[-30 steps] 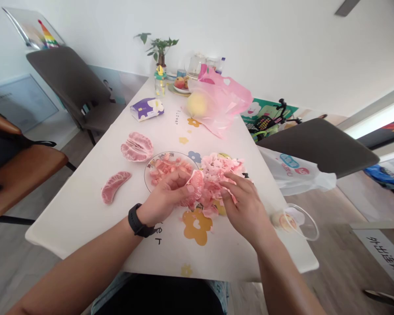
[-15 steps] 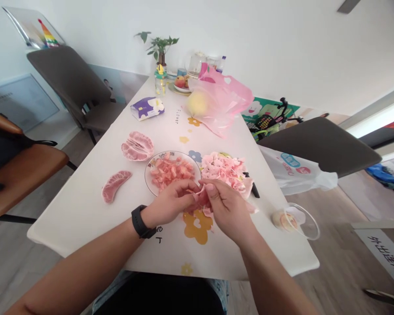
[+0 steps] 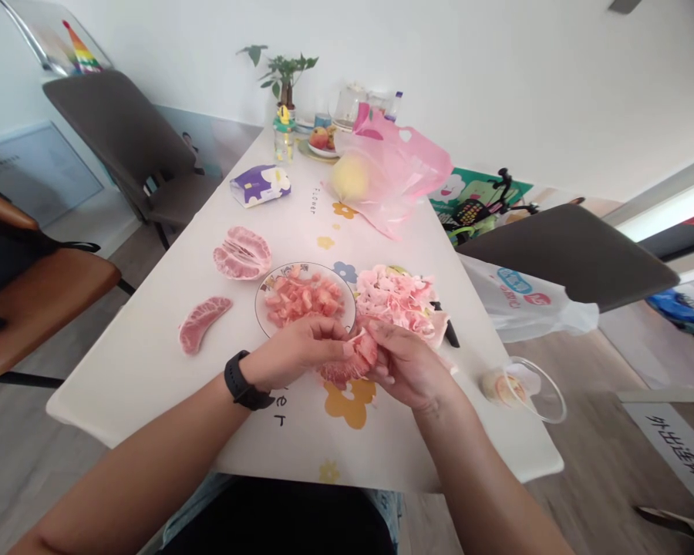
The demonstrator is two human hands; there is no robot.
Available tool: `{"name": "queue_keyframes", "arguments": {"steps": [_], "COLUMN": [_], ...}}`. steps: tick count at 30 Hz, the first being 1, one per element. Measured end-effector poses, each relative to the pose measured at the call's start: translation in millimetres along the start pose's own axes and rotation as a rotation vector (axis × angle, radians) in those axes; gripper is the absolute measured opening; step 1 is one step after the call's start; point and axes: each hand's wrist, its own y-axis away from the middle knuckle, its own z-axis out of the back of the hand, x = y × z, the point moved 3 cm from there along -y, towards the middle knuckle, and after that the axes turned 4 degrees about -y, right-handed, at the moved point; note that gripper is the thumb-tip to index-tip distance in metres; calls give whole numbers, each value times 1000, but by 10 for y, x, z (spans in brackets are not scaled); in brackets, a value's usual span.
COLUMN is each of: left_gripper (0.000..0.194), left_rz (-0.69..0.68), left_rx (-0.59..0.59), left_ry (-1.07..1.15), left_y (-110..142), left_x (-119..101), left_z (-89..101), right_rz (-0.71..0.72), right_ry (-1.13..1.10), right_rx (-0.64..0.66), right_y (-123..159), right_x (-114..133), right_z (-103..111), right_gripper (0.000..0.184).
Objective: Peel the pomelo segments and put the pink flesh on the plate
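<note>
L hand (image 3: 294, 356) & R hand (image 3: 408, 368) hold fingers (image 3: 347, 348) clamped on a pink pomelo segment (image 3: 347, 366) over the desk (image 3: 121, 393), by the plate of pulp (image 3: 304, 297); too hard a squeeze could burst sacs or drop bits onto the membrane pile (image 3: 393, 301).

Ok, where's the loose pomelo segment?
In the head view, the pomelo segment lies on the white table, left of the plate of pulp, below the split pomelo piece, and up-left of the person's left hand.
</note>
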Motion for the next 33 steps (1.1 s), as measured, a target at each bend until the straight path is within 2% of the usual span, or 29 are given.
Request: {"name": "queue_keyframes", "arguments": {"steps": [6, 12, 16, 20, 23, 27, 33], "left_gripper": [29, 26, 23, 22, 22, 22, 22], "left_rz": [31, 84, 81, 27, 23, 20, 50], "left_rx": [68, 115, 34, -128, -158, -110, -138], "left_ry": [97, 154, 119, 97, 88, 157, 289], "left_y": [-7, 5, -8, -26, -27, -20, -21], "left_x": [-5, -5, 15, 13, -1, -16, -17], "left_z": [-13, -57, -59, -17, -5, 1, 36], "right_rz": [-7, 38, 100, 223, 233, 227, 192], "right_ry": [-37, -46, 59, 345, 518, 511, 483], "right_rx": [123, 87, -8, -136, -204, -151, -132], "right_y": [-24, -47, -30, 42, 84, 104, 105], "right_x": [-58, -182, -166, -61, -3, 41, 40], "right_z": [-18, -26, 18, 7, -60, -119, -13], "right_gripper": [48, 43, 44, 55, 58, 43, 45]}}
